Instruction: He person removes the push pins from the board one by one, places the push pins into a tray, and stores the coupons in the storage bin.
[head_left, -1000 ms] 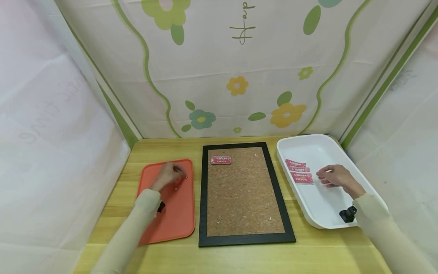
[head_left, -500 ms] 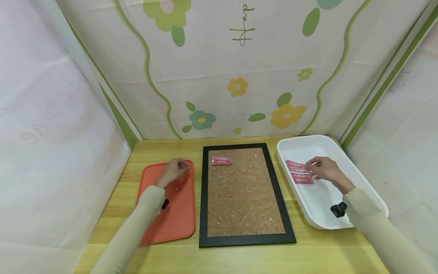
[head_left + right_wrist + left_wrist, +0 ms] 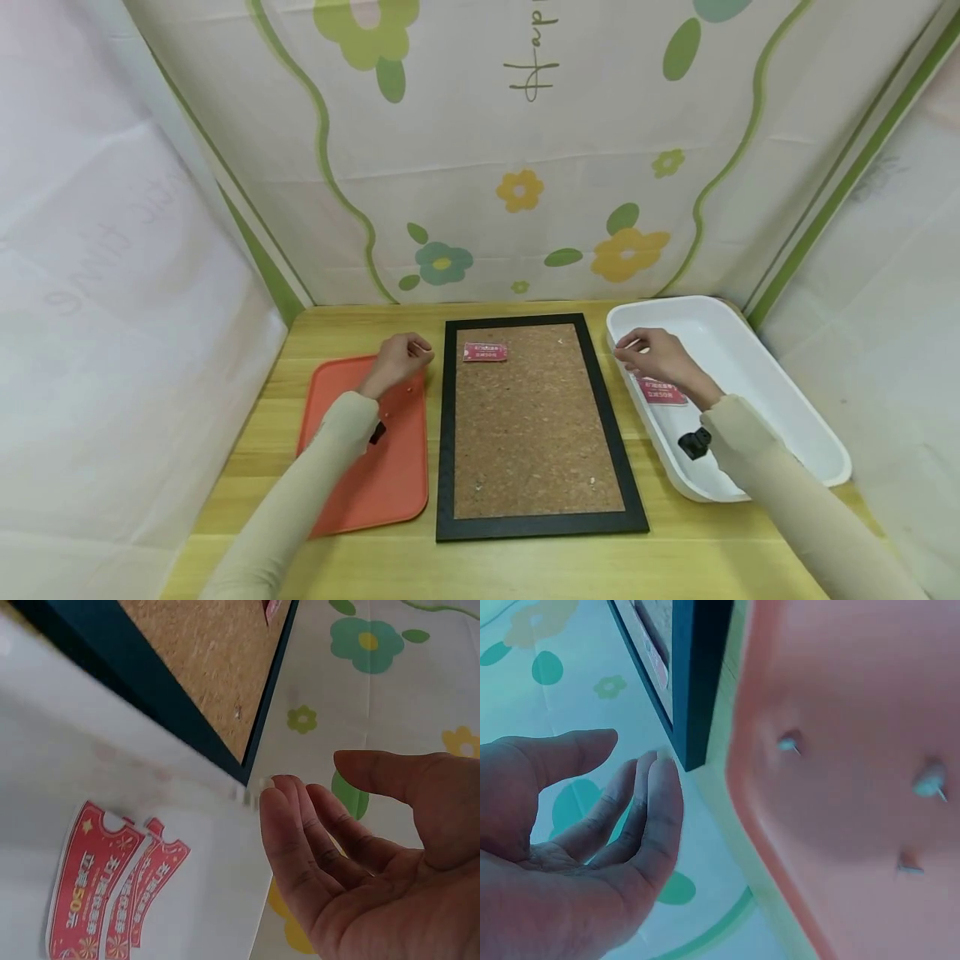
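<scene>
My left hand (image 3: 401, 358) hovers over the far right corner of the red tray (image 3: 390, 479). Its thumb stands apart from loosely bent fingers (image 3: 664, 810), and it holds nothing. White push pins (image 3: 931, 782) lie on the tray below it. Over the left rim of the white tray (image 3: 783, 408) is my right hand (image 3: 654, 354), thumb and bent fingers apart with nothing between. Beneath it, red printed coupons (image 3: 86, 877) overlap in a small fan, partly hidden by the hand in the head view. Another coupon (image 3: 485, 352) is on the cork board (image 3: 536, 425), upper left.
Between the two trays, the black-framed board lies flat on the wooden table (image 3: 540, 571). A flowered cloth (image 3: 465, 200) hangs behind the table, with white cloth at both sides. The white tray has raised walls; the red one is shallow.
My right hand has swept left across the white tray, passing over the coupons to the left rim. My left hand has shifted right and away, towards the board. The coupons have not visibly moved.
</scene>
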`<state>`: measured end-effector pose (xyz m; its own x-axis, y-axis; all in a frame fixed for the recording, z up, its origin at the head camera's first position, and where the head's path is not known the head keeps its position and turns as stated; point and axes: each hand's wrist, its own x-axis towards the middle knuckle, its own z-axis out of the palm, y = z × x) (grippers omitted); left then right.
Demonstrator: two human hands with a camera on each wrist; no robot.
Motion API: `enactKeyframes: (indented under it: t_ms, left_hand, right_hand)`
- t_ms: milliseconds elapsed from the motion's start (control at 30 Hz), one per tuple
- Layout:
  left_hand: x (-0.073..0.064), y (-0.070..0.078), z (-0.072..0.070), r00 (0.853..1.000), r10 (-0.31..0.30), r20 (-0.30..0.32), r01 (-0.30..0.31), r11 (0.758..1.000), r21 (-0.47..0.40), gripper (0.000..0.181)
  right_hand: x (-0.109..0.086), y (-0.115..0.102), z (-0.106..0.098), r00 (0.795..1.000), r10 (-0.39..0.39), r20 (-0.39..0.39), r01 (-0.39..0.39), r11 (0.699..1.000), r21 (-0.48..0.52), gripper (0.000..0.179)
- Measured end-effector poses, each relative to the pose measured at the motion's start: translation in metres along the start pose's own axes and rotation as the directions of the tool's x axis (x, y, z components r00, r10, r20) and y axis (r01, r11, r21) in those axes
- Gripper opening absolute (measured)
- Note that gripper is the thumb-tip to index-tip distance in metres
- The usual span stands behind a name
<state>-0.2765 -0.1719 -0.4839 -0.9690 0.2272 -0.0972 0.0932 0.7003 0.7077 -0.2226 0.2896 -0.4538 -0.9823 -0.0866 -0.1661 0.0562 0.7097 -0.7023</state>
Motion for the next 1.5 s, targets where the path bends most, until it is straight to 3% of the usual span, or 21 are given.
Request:
enactKeyframes:
  t_ms: [200,633,1033,1267,1500]
  left_hand:
    - [0.008,0.006,0.009,1.000,-0.021,-0.023,0.020,0.998,-0.058,0.028]
    - [0.023,0.014,0.039,0.996,0.039,-0.086,-0.047,0.994,-0.097,0.027]
    - [0.041,0.031,0.061,0.998,-0.008,-0.067,0.002,0.996,-0.092,0.024]
    - [0.049,0.031,0.070,0.998,-0.028,-0.055,0.022,0.994,-0.110,0.024]
    - [0.051,0.030,0.075,0.998,-0.051,-0.031,0.045,0.985,-0.165,0.024]
  right_hand:
    - [0.012,-0.015,0.021,0.999,-0.021,0.032,0.019,0.997,0.071,0.036]
    - [0.034,-0.028,0.077,0.997,-0.011,0.073,-0.007,0.971,0.237,0.033]
    - [0.055,-0.033,0.118,0.987,0.070,0.148,-0.129,0.889,0.440,0.034]
    - [0.069,-0.042,0.135,0.985,0.104,0.138,-0.162,0.838,0.521,0.035]
    - [0.076,-0.054,0.151,0.976,0.119,0.182,-0.204,0.788,0.581,0.035]
